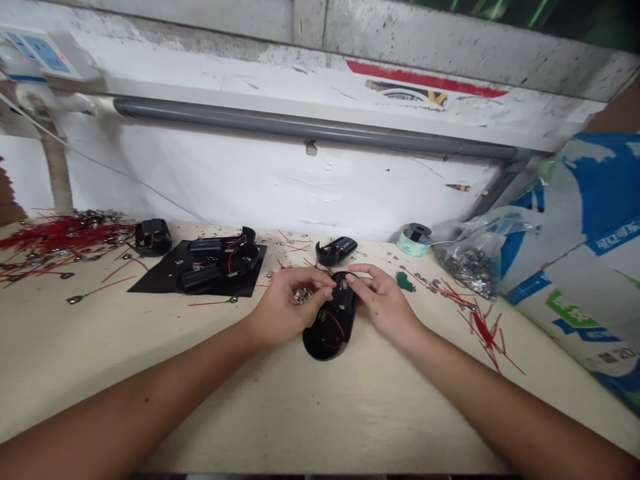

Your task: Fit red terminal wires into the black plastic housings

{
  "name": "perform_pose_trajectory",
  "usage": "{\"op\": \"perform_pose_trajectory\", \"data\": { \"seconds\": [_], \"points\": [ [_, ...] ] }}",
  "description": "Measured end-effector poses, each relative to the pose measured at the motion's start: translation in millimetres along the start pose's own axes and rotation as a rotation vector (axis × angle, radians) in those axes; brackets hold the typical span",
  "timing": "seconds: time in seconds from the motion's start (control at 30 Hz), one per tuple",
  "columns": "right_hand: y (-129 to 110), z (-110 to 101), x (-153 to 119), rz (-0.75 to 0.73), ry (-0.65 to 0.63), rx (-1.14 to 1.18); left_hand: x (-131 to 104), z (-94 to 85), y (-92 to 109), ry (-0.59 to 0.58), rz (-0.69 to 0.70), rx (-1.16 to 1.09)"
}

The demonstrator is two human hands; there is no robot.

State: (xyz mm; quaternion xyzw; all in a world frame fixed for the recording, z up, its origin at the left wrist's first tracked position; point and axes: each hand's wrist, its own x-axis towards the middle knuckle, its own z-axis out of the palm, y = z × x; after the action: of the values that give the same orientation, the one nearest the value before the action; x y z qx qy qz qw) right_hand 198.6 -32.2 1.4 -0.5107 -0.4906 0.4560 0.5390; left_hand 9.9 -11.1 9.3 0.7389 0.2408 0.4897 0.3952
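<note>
A black oval plastic housing (325,337) lies on the pale table between my hands, its open side up, with a thin red wire and small metal parts inside. My left hand (293,300) is over its left edge, thumb and fingertips pinched together; whatever they hold is too small to name. At the upper right edge of the housing is my right hand (383,297), its thumb over the rim and its index finger stretched out apart from it. Small metal pieces (302,295) show behind my left hand.
Similar black housings (203,275) sit on a black sheet (160,273), another (337,250) behind my hands. Red wires (65,237) pile at left, more (487,330) at right. A tape roll (414,240), a bag of metal parts (473,263) and a large printed package (580,267) stand right.
</note>
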Motion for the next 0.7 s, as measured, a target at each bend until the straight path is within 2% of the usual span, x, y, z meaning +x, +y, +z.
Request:
{"op": "perform_pose_trajectory", "data": {
  "seconds": [0.13, 0.37, 0.53, 0.7],
  "points": [
    [1, 1, 0, -0.046, 0.106, 0.091, -1, -0.1, -1, 0.012, 0.067, 0.166],
    [6, 8, -5, -0.146, 0.069, 0.115, -5, 3.7, -7, 0.006, 0.119, 0.259],
    [4, 13, -9, -0.132, 0.092, 0.080, -6, 5.4, -6, -0.023, 0.203, 0.333],
    [0, 15, -10, -0.123, 0.104, 0.057, -5, 6.1, -7, -0.029, 0.192, 0.341]
  ]
}}
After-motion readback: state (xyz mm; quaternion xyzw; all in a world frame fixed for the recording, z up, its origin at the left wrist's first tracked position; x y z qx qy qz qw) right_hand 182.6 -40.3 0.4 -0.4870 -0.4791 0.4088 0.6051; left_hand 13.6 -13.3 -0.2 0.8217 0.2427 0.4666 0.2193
